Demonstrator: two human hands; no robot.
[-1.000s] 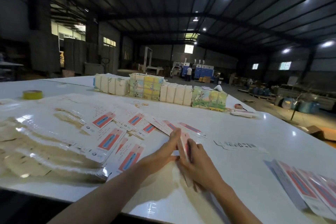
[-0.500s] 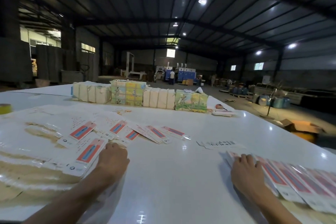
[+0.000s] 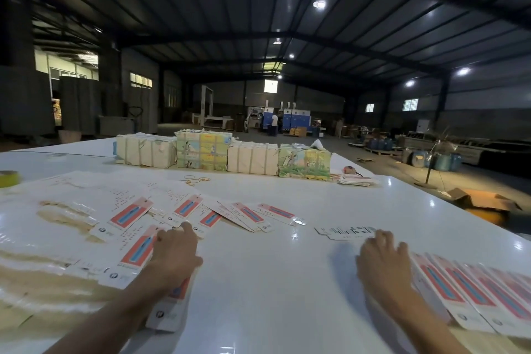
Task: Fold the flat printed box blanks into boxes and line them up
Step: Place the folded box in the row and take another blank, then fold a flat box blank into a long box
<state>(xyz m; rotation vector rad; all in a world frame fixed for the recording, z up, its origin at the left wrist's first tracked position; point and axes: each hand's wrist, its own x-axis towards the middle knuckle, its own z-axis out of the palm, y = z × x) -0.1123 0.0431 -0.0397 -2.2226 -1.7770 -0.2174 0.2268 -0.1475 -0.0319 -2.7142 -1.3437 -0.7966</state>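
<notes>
Well, the right hand point(image 3: 383, 263) lies flat and loose at the left end of the row of white and red folded card boxes point(image 3: 465, 296) on the white tabletop point(image 3: 273, 282). The left hand point(image 3: 175, 256) rests on the loose white and red flat card blanks point(image 3: 129, 214); I cannot tell if it grips one. I think the next move is to lift one blank clear and fold it. The print is too blurry to read.

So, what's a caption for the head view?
Left hand on scattered box blanks, right hand at the lined-up row, white table.
</notes>
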